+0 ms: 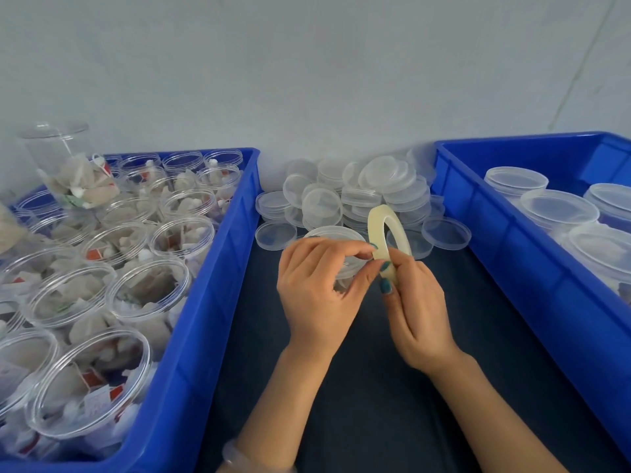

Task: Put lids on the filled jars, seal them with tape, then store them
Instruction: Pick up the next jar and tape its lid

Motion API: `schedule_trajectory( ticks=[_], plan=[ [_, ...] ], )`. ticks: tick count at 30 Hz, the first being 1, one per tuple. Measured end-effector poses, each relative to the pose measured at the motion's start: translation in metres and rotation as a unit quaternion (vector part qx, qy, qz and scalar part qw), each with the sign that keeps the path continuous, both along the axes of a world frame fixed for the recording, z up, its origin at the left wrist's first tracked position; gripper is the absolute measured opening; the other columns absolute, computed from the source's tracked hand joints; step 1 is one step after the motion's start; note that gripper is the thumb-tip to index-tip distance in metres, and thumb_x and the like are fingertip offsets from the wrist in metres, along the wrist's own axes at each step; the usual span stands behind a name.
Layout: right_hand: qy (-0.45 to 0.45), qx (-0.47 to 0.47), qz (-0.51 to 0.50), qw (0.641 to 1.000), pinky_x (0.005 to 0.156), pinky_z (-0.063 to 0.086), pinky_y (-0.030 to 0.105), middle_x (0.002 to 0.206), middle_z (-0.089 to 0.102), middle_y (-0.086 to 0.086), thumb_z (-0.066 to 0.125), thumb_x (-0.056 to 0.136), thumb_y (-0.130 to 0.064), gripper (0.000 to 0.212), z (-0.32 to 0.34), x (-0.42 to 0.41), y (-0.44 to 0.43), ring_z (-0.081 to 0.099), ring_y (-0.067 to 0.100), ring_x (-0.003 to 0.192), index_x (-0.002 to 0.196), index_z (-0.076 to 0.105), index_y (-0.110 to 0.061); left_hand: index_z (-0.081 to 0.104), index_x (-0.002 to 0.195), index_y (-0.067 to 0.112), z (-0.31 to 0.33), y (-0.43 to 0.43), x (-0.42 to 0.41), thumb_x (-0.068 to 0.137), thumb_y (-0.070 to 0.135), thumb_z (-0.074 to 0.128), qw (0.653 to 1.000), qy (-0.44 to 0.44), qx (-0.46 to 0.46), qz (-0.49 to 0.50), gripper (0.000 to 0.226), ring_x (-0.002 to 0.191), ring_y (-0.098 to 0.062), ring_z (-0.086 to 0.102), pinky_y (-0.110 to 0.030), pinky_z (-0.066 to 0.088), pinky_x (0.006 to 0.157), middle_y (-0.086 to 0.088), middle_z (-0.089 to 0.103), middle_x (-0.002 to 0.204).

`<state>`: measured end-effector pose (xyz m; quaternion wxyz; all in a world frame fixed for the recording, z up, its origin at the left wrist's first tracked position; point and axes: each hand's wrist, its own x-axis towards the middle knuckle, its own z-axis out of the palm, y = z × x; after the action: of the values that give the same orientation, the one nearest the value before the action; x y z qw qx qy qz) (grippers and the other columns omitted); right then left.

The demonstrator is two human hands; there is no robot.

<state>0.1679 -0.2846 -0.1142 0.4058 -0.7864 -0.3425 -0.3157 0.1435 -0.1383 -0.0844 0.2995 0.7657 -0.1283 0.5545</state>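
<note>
Nearest us, the left hand (pixel 317 285) curls round a lidded jar (pixel 333 232) over the desk (pixel 341 387) to steady it. The right hand (pixel 415 302) grips the tape roll (pixel 375 230) upright beside it, we judge to start the seal. Beyond, spare lids (pixel 386 175) lie heaped within reach between two blue crates (pixel 218 285).

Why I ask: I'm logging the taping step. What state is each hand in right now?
Left hand: closed, gripping the lidded jar.
Right hand: closed, pinching the tape roll.

Pale grey wall (pixel 307 63), dark tabletop (pixel 375 387)
</note>
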Motion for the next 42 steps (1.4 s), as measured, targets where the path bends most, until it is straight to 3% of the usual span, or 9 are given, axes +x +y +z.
schedule_trajectory(
  ticks=[2, 7, 15, 19, 23, 29, 35, 39, 42],
  plan=[
    [0.001, 0.009, 0.000, 1.000, 0.080, 0.034, 0.014, 0.098, 0.046, -0.026, 0.036, 0.103, -0.024, 0.031, 0.0004, -0.0006, 0.0009, 0.046, -0.006, 0.084, 0.126, 0.052, -0.011, 0.076, 0.091, 0.016, -0.0005, 0.0006, -0.0011, 0.087, 0.041, 0.077, 1.000, 0.009, 0.006, -0.014, 0.025, 0.089, -0.010, 0.066, -0.030, 0.047, 0.088, 0.012, 0.074, 0.092],
    [0.000, 0.009, -0.002, 1.000, 0.078, 0.033, 0.012, 0.091, 0.044, -0.025, 0.031, 0.107, -0.034, 0.035, 0.0029, -0.0019, 0.0023, 0.048, -0.003, 0.081, 0.126, 0.051, -0.013, 0.077, 0.084, 0.018, -0.0018, 0.0005, -0.0025, 0.088, 0.029, 0.078, 1.000, 0.008, -0.014, -0.023, 0.011, 0.083, -0.009, 0.066, -0.034, 0.048, 0.088, 0.014, 0.074, 0.086],
    [-0.014, -0.013, -0.018, 1.000, 0.080, 0.033, 0.012, 0.088, 0.044, -0.023, 0.034, 0.106, -0.030, 0.031, 0.0010, -0.0004, 0.0014, 0.044, -0.005, 0.078, 0.124, 0.052, -0.013, 0.070, 0.088, 0.014, -0.0026, -0.0038, -0.0018, 0.101, 0.039, 0.054, 0.999, 0.038, -0.034, 0.004, 0.032, 0.091, -0.007, 0.059, -0.021, 0.039, 0.093, 0.009, 0.070, 0.090],
    [0.000, 0.009, -0.021, 1.000, 0.078, 0.034, 0.014, 0.089, 0.046, -0.021, 0.035, 0.105, -0.031, 0.031, -0.0003, -0.0001, 0.0003, 0.045, -0.001, 0.078, 0.127, 0.049, -0.015, 0.068, 0.089, 0.011, -0.0016, 0.0025, -0.0006, 0.095, 0.039, 0.064, 0.998, 0.043, -0.048, -0.014, 0.028, 0.090, -0.006, 0.058, -0.028, 0.044, 0.086, 0.008, 0.068, 0.091],
    [0.010, 0.040, 0.005, 0.999, 0.074, 0.037, 0.018, 0.092, 0.047, -0.028, 0.031, 0.107, -0.037, 0.034, 0.0025, -0.0033, 0.0021, 0.051, 0.003, 0.080, 0.127, 0.049, -0.017, 0.072, 0.099, 0.014, 0.0011, 0.0027, -0.0028, 0.083, 0.042, 0.078, 0.995, 0.056, -0.008, -0.084, 0.032, 0.096, -0.006, 0.062, -0.032, 0.046, 0.090, 0.010, 0.070, 0.097],
    [-0.001, 0.034, 0.019, 0.999, 0.078, 0.036, 0.017, 0.094, 0.048, -0.023, 0.031, 0.107, -0.036, 0.038, 0.0022, -0.0062, 0.0051, 0.050, 0.003, 0.081, 0.130, 0.050, -0.013, 0.076, 0.083, 0.016, 0.0015, 0.0017, -0.0050, 0.086, 0.028, 0.077, 0.995, 0.015, -0.049, -0.080, 0.013, 0.085, -0.007, 0.066, -0.043, 0.051, 0.081, 0.013, 0.072, 0.087],
    [-0.008, 0.020, 0.008, 1.000, 0.079, 0.032, 0.014, 0.094, 0.043, -0.028, 0.034, 0.105, -0.030, 0.035, -0.0004, -0.0046, 0.0046, 0.046, -0.005, 0.083, 0.130, 0.051, -0.012, 0.073, 0.080, 0.015, -0.0009, 0.0008, -0.0040, 0.092, 0.032, 0.069, 0.997, 0.023, -0.059, -0.048, 0.021, 0.086, -0.001, 0.060, -0.029, 0.046, 0.086, 0.015, 0.069, 0.086],
    [0.002, 0.055, 0.022, 0.998, 0.074, 0.038, 0.022, 0.093, 0.048, -0.026, 0.030, 0.107, -0.037, 0.034, -0.0007, -0.0050, 0.0052, 0.050, 0.003, 0.080, 0.126, 0.050, -0.017, 0.072, 0.080, 0.016, -0.0015, -0.0001, -0.0048, 0.093, 0.041, 0.068, 0.998, 0.020, -0.023, -0.058, 0.029, 0.085, -0.004, 0.061, -0.031, 0.045, 0.086, 0.011, 0.070, 0.084],
    [-0.011, 0.056, 0.027, 0.998, 0.076, 0.040, 0.022, 0.094, 0.051, -0.023, 0.040, 0.098, -0.024, 0.029, -0.0008, -0.0057, 0.0039, 0.053, 0.004, 0.083, 0.124, 0.051, -0.018, 0.066, 0.094, 0.020, -0.0003, -0.0002, -0.0069, 0.083, 0.053, 0.074, 0.992, 0.062, -0.060, -0.092, 0.036, 0.089, -0.002, 0.059, -0.031, 0.044, 0.088, 0.015, 0.067, 0.093]
  ],
)
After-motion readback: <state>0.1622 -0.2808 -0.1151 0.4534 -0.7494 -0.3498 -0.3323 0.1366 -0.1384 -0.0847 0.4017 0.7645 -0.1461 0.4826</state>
